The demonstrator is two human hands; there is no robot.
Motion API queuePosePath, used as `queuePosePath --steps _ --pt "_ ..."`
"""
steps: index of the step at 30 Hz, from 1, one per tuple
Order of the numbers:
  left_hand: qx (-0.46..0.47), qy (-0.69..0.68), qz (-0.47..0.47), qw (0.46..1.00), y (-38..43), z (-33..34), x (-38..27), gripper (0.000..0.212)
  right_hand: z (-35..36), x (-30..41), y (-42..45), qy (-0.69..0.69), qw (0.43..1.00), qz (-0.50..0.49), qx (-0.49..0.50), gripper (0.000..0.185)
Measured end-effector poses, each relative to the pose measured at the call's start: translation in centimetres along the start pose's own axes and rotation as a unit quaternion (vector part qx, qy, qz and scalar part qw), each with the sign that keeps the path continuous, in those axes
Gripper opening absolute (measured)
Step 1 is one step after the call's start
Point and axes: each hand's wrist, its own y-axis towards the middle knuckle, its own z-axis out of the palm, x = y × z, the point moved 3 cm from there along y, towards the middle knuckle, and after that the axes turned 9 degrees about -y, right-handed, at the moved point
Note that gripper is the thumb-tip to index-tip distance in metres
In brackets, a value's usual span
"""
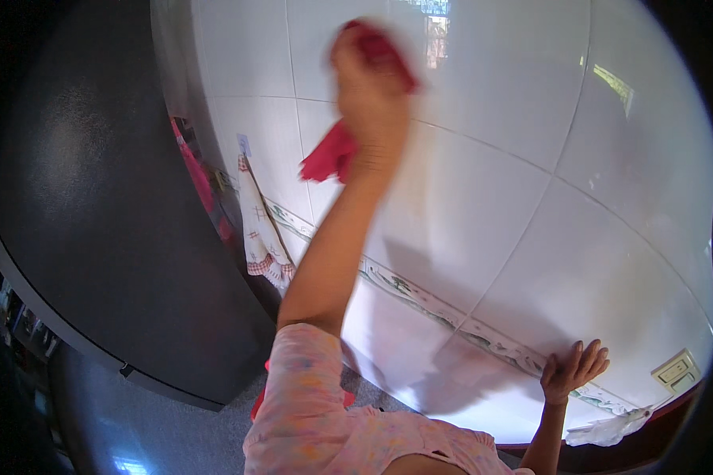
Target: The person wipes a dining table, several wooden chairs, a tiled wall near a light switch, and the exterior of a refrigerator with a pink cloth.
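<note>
My left hand point(371, 89), blurred and raised high, grips a bunched red cloth point(386, 56) at the white tiled wall point(481, 196). A loose end of the cloth hangs out below the palm, beside the wrist. Blur hides how firmly the cloth meets the tiles. Lower down on the right, my right hand point(573, 371) has its fingers apart and holds nothing. It is at the wall over the patterned border strip point(404, 287), and seems to rest on the tiles.
On the left stands a large dark cabinet or appliance point(107, 196). A checked-edge white towel point(261, 231) hangs from a wall hook point(243, 144). At lower right are a wall outlet plate point(676, 371) and a clear plastic bag point(609, 428). Grey floor point(172, 433) shows below.
</note>
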Motion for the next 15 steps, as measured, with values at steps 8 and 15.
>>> queuePosePath --steps 8,15 --pt "0.357 -0.162 0.484 0.782 -15.0 6.6 -16.3 0.007 -0.3 0.2 0.3 0.011 1.000 -0.008 0.000 0.050" --pt "0.181 -0.056 0.397 0.898 -2.7 3.5 -7.3 0.003 -0.1 0.0 0.0 0.003 1.000 -0.014 -0.002 0.049"
